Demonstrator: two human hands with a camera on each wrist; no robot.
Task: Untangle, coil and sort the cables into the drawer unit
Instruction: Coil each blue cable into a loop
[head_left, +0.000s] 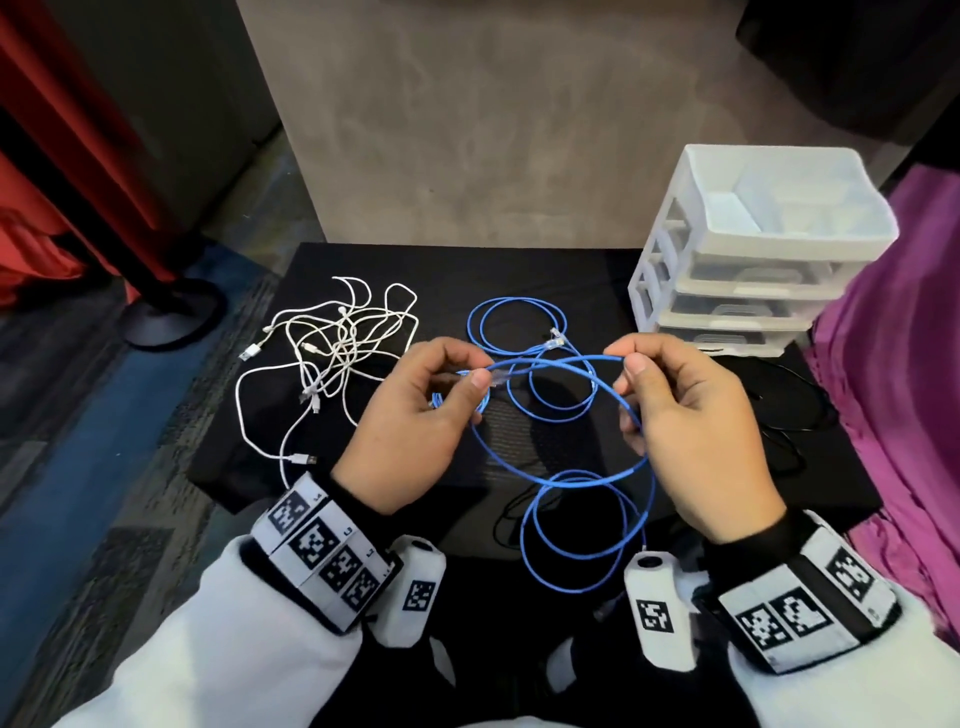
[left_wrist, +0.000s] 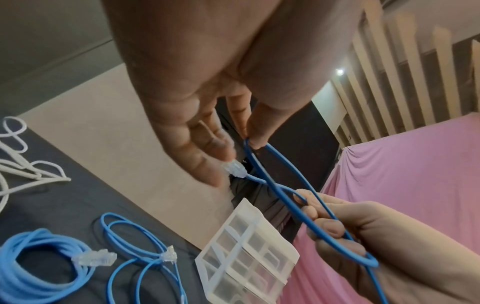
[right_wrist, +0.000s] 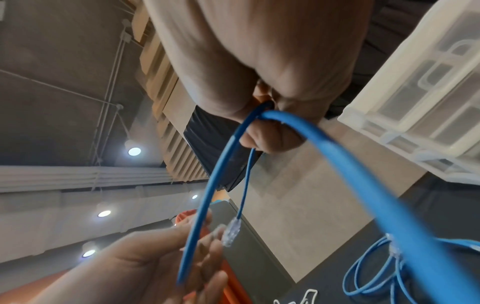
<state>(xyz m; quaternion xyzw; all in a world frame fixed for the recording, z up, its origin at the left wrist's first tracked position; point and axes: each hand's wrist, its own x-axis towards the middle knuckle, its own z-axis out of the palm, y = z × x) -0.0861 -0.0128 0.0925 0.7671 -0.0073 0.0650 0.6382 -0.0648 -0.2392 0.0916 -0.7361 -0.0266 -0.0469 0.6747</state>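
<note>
Head: left hand (head_left: 415, 415) pinches blue cable (head_left: 566, 480) near clear plug; right hand (head_left: 685, 421) pinches same loop further along, above table (head_left: 452, 270). Slack hangs toward lap. White cables (head_left: 332, 353) tangled, left. Drawer unit (head_left: 753, 249) right, drawers closed.

Left wrist: plug (left_wrist: 235, 169) at fingertips. Judged brittle latch; grip jacket, not plug.

Right wrist: cable (right_wrist: 337, 156) springy, light, smooth; likely uncoils if released.

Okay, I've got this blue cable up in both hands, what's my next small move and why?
Probably feed the right hand's span into the left hand as another loop: the blue cable arcs between both hands, the left already pinches its clear plug, and more hangs uncoiled.
</note>
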